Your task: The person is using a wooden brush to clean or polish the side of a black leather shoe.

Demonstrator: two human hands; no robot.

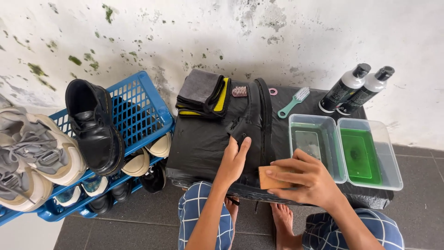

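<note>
Stained wall behind; black-covered table [199, 148]. Left hand [234, 159] flat, fingers spread, steadying black shoe [253, 125] at centre. Right hand [307, 178] pinches tan sponge [270, 178] against its side. Cloths [203, 95], brush [292, 102], bottles [356, 88], two tubs [344, 150] lie unused; crate [138, 115] shoes wait.

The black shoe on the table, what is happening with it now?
A person sits at a black table. The left hand steadies a black shoe lying on the table, and the right hand presses a tan sponge against it. Beside them stand two clear tubs of green liquid, two bottles, a green brush and folded cloths. A blue rack on the left holds more shoes.
</note>
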